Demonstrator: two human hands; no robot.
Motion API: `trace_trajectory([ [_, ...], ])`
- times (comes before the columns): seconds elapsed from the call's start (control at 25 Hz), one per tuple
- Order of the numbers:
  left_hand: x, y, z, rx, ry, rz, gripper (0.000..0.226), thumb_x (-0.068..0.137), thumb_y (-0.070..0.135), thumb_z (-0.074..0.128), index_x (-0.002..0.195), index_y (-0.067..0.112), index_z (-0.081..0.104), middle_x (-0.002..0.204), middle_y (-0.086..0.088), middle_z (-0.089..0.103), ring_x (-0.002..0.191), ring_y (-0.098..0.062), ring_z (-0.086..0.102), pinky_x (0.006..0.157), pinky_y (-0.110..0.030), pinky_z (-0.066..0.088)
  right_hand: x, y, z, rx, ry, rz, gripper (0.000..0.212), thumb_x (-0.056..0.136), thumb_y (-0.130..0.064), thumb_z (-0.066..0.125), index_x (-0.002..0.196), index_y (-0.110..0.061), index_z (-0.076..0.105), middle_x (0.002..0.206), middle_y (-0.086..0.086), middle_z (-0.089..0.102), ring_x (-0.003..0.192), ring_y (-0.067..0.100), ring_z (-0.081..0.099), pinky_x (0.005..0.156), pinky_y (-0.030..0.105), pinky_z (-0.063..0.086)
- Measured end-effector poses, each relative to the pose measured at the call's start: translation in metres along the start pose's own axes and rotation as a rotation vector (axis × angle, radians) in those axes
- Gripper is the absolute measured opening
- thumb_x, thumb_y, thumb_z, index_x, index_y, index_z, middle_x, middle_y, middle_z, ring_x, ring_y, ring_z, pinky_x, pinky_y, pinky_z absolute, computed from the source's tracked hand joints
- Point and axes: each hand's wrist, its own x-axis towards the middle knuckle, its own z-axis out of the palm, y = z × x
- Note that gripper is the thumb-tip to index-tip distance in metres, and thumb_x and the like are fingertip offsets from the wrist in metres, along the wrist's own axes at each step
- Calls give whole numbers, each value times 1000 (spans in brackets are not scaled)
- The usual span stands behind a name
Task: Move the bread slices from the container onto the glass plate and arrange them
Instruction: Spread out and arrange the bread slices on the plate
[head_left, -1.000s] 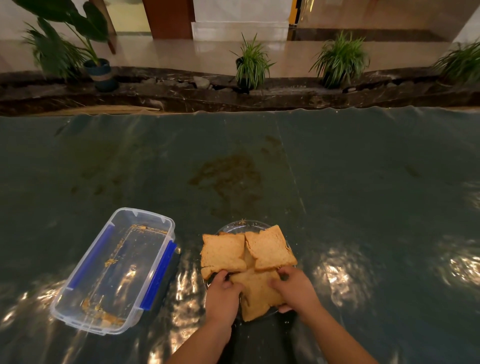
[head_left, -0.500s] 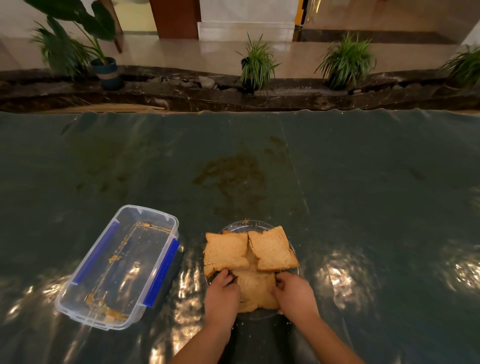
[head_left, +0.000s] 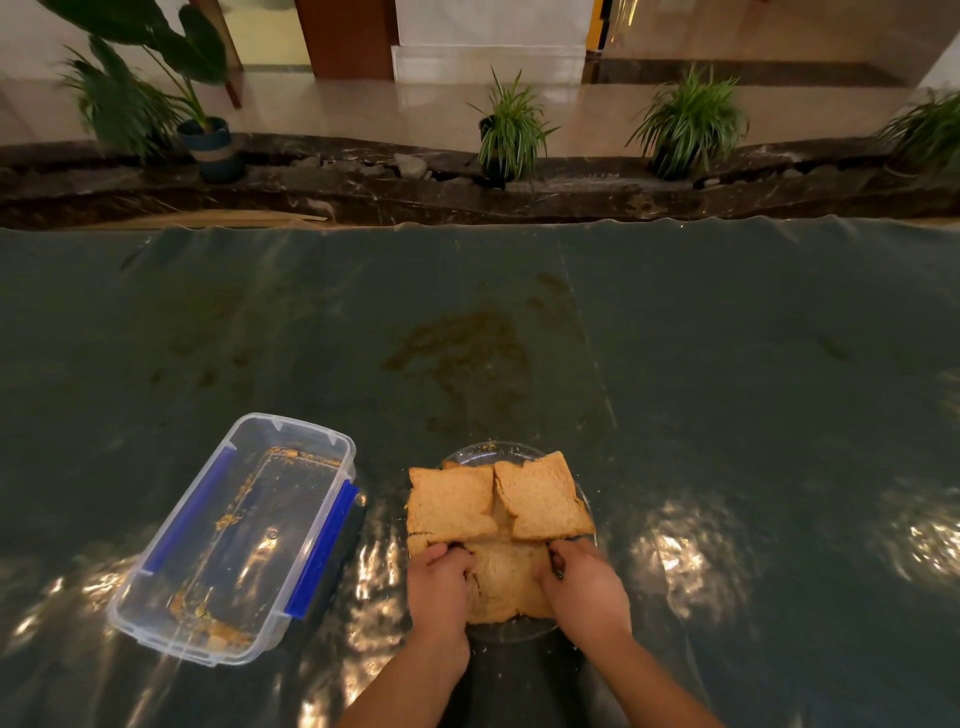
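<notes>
With the clear plastic container (head_left: 234, 540) holding only crumbs, the left hand (head_left: 441, 584) and right hand (head_left: 584, 582) each pinch a side of the nearest bread slice (head_left: 506, 584), apparently squaring it below two slices on the glass plate (head_left: 470, 453).

Both forearms are bare to the frame edge, and the left hand (head_left: 441, 587) and right hand (head_left: 587, 584) are ungloved.
</notes>
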Motion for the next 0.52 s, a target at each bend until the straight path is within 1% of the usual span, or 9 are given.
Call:
trace_trajectory([
  [0.08,0,4,6,-89,5,-24,37,74,-2,60,109,9,57,86,-9,60,76,-19,56,67,-34,48,-1,-2,4,-15,-10,11,21,88,-38,61,103,-23,61,105,-4,56,85,13,59,70,29,52],
  [0.16,0,6,9,-118,-18,-10,41,74,-1,59,113,11,57,86,-8,64,73,-18,59,62,-31,48,-1,-2,7,-38,-29,26,31,88,-39,61,116,-26,57,113,-4,54,93,16,62,72,30,53],
  [0.24,0,6,9,-124,-55,-27,52,75,1,61,122,18,51,97,-8,69,82,-20,65,61,-29,47,0,-3,8,-62,-40,38,37,89,-40,59,123,-27,53,117,-4,52,97,17,62,73,31,53],
  [0.28,1,7,9,-119,-85,-38,60,75,2,61,131,19,47,103,-10,69,88,-22,65,62,-30,46,1,-3,8,-64,-42,42,37,89,-41,58,122,-27,53,117,-3,52,97,17,62,72,30,52],
  [0.36,4,8,8,-92,-130,-43,67,77,3,62,139,17,42,108,-11,68,96,-25,64,68,-33,47,1,-2,5,-20,-18,52,29,88,-41,59,114,-27,58,111,-4,55,91,16,62,71,31,53],
  [0.4,4,6,7,-71,-128,-37,65,78,3,63,139,15,44,107,-10,68,96,-24,64,71,-35,49,1,-1,2,29,21,69,22,88,-39,60,105,-28,62,107,-5,58,84,13,62,69,31,54],
  [0.48,-2,6,0,5,-63,-15,52,81,3,64,130,11,50,100,-9,65,89,-21,63,71,-35,52,3,3,-7,133,161,118,9,85,-38,64,88,-30,63,98,-6,62,72,8,59,61,31,53],
  [0.52,-4,10,-4,88,4,42,45,82,4,66,125,11,53,97,-7,64,86,-19,62,69,-34,52,7,6,-13,164,248,130,10,84,-38,66,84,-29,62,95,-4,63,70,7,58,56,29,50],
])
